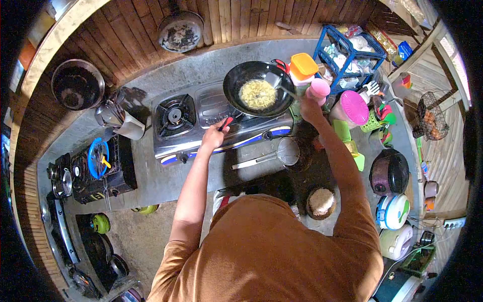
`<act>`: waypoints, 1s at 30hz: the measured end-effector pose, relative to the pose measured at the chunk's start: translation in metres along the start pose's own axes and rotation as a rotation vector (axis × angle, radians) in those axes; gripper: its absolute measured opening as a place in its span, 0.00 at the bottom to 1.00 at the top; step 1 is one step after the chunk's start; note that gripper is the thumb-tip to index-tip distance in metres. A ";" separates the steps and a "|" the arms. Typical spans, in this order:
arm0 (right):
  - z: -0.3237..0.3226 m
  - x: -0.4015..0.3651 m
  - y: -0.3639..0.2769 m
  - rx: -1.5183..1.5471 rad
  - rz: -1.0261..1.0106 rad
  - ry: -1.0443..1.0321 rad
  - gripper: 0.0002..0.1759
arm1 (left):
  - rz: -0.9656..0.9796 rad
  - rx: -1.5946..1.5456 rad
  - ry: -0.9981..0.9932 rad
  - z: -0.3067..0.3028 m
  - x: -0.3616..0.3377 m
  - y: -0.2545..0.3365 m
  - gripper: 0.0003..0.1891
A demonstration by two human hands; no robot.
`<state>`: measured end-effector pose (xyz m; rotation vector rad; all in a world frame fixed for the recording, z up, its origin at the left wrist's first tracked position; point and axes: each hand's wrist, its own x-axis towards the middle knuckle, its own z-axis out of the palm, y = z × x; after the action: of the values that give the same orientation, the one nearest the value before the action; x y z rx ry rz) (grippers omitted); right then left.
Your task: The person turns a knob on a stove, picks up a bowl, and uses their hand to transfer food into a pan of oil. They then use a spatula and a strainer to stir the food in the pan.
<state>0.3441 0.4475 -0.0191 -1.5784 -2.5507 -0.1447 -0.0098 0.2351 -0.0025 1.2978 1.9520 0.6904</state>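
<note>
A black wok (235,80) sits on the right burner of the two-burner gas stove (211,132). Pale yellow sliced food (257,94) lies in the middle of it, in what looks like oil. My left hand (215,136) is closed round the wok's red and black handle (227,123). From the right, my right hand (310,109) grips the handle end of a spatula (273,79); its flat metal head is inside the wok at the edge of the food. The fingers of the right hand are partly hidden.
A long-handled strainer (288,151) lies in front of the stove. Orange-lidded container (304,64), pink cup (319,89) and pink lid (354,107) crowd the right side, below a blue rack (347,43). The bare left burner (174,116) is beside a utensil holder (132,127).
</note>
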 end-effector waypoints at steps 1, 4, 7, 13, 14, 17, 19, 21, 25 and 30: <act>0.004 0.000 -0.002 0.105 -0.126 0.032 0.18 | -0.001 -0.006 -0.002 0.001 0.001 -0.002 0.24; 0.019 0.004 -0.005 0.416 -0.255 0.054 0.17 | 0.046 0.012 0.025 0.004 0.006 -0.008 0.24; 0.005 0.000 -0.009 0.656 -0.242 0.045 0.16 | -0.038 0.031 -0.012 -0.001 0.000 0.001 0.24; -0.039 -0.006 -0.007 0.297 -0.210 0.182 0.17 | 0.027 0.021 0.002 0.006 0.010 -0.014 0.24; -0.041 -0.006 -0.003 0.156 -0.147 0.147 0.17 | 0.027 0.021 0.000 0.006 0.010 -0.015 0.24; -0.008 -0.003 0.023 -0.038 -0.259 0.347 0.16 | 0.064 -0.018 -0.014 0.006 0.011 -0.018 0.24; -0.020 -0.011 0.014 -0.037 -0.245 0.224 0.14 | 0.102 0.017 0.002 0.007 0.012 -0.020 0.24; -0.044 -0.014 -0.001 -0.035 -0.232 0.101 0.12 | 0.119 0.010 0.017 0.008 0.013 -0.022 0.24; -0.032 -0.012 0.003 0.302 -0.323 -0.289 0.16 | 0.081 0.018 0.009 0.003 0.006 -0.012 0.24; -0.021 -0.014 -0.006 0.799 -0.196 -0.271 0.19 | 0.045 0.028 0.002 0.001 0.004 -0.006 0.24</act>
<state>0.3464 0.4292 -0.0012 -1.0769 -2.4328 0.9956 -0.0134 0.2369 -0.0085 1.3629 1.9460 0.6888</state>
